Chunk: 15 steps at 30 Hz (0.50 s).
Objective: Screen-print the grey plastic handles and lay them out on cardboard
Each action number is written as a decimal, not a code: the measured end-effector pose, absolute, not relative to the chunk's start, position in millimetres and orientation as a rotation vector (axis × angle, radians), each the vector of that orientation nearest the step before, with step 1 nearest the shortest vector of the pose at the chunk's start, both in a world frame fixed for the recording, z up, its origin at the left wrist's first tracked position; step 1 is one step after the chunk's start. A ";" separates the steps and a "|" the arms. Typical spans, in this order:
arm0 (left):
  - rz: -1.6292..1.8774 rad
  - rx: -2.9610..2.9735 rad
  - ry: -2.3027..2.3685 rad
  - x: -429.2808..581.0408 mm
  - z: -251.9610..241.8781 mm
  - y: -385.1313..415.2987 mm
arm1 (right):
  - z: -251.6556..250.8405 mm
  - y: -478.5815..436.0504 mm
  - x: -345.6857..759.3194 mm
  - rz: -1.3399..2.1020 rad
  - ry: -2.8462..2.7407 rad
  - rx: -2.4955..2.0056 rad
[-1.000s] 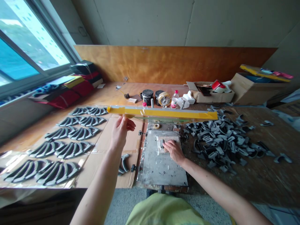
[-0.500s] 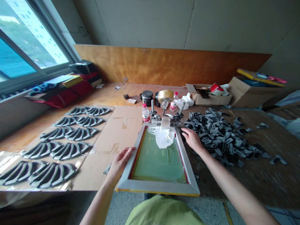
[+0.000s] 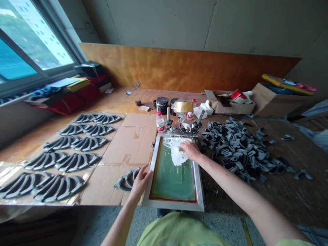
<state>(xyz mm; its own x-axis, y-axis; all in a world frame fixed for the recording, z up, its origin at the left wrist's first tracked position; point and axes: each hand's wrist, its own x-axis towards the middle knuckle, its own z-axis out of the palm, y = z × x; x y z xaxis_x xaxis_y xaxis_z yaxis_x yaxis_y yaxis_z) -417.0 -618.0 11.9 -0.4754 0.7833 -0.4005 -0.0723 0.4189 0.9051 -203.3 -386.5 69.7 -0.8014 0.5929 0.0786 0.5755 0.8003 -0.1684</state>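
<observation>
My left hand (image 3: 140, 178) is at the left rail of a silk-screen frame (image 3: 200, 191), its thumb and fingertips gripping the metal edge. Green mesh (image 3: 172, 182) fills the frame, and white ink (image 3: 177, 160) lies thick at its far end. Over that ink, my right hand (image 3: 191, 150) is closed on a pale squeegee (image 3: 179, 147), mostly hidden by the fingers. Beside my left hand lies a grey fan-shaped, slotted part (image 3: 125, 181) on the cardboard, partly covered by the hand. A metal hinge clamp (image 3: 182, 131) holds the frame's far end.
Several rows of similar slotted parts (image 3: 60, 187) lie on cardboard (image 3: 116, 150) at the left. Small grey curved pieces (image 3: 235, 147) are heaped at the right. Behind the clamp stand a bottle (image 3: 160, 123), a black tub (image 3: 162, 106) and a tape roll (image 3: 183, 106).
The frame has swung down, its near end appearing narrower. My left hand moved with it. My right hand moved left from beside the frame onto the squeegee. More of the nearby slotted part shows.
</observation>
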 end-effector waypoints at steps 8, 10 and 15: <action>1.176 0.597 1.742 -416.2 10.2 -618.9 | 90.5 -397.4 -171.9 0.370 -3.006 -0.509; 1.178 0.598 1.755 -415.7 12.9 -618.8 | 86.7 -397.0 -180.2 0.324 -2.919 -0.605; 1.190 0.585 1.761 -416.0 14.4 -618.7 | 59.6 -424.0 -174.4 0.199 -2.805 -0.556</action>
